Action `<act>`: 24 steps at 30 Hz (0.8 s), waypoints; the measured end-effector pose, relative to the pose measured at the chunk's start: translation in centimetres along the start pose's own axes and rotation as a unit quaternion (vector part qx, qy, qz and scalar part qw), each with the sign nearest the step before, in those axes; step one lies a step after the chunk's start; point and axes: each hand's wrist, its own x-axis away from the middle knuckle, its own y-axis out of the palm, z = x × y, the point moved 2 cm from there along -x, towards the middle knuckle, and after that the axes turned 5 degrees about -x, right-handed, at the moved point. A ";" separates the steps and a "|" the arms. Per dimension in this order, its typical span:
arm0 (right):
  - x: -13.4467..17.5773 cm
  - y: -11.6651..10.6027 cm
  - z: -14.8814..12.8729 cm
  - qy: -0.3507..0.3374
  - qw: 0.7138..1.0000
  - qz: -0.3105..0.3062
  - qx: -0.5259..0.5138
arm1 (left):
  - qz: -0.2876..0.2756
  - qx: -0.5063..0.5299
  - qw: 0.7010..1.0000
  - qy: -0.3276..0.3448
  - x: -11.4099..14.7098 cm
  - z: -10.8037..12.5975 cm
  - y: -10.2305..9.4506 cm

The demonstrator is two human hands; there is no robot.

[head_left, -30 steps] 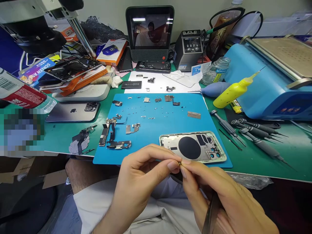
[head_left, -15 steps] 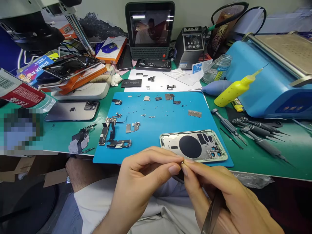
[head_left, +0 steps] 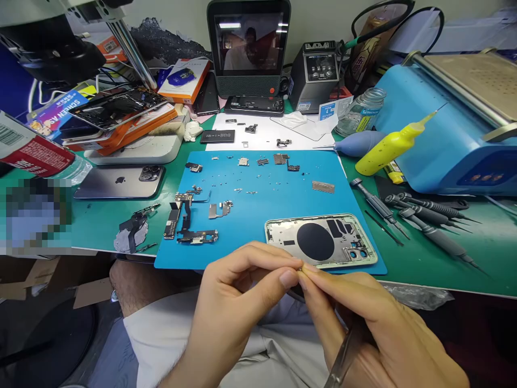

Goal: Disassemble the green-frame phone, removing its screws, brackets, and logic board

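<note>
My left hand (head_left: 246,302) and my right hand (head_left: 371,318) meet at the fingertips just below the phone back housing. Thumb and forefinger of each are pinched together on a tiny part between them, too small and too covered to name. Metal tweezers (head_left: 341,358) are tucked in the palm of my right hand, pointing down and toward me. Behind my fingers the pale-green phone housing (head_left: 288,233) lies inside up on the blue mat (head_left: 242,229). Small screws and brackets, and a phone logic board (head_left: 172,220), are laid out on the mat.
Several grey screwdrivers (head_left: 438,235) and a yellow needle bottle (head_left: 390,148) lie to the right, near a blue heating machine (head_left: 440,129). At left are a dark phone (head_left: 117,182) and a tipped bottle (head_left: 40,153). A battery (head_left: 218,136) lies on white paper behind the mat.
Both hands stay pinched together in almost the same place, with the fingertips shifted slightly. The tweezers in my right palm have turned a little. Parts on the mat have not moved.
</note>
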 end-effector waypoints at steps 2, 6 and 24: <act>-0.1 -0.3 0.4 -0.018 1.000 -0.014 0.000 | -0.001 0.003 1.000 -0.009 0.0 0.2 0.0; 0.1 -0.8 0.9 -0.027 0.998 -0.051 -0.015 | -0.019 -0.017 0.999 -0.026 0.2 0.7 -0.3; -1.7 -0.7 2.0 0.240 0.928 -0.035 -0.282 | -0.105 -0.052 0.993 -0.001 -0.4 1.3 -1.0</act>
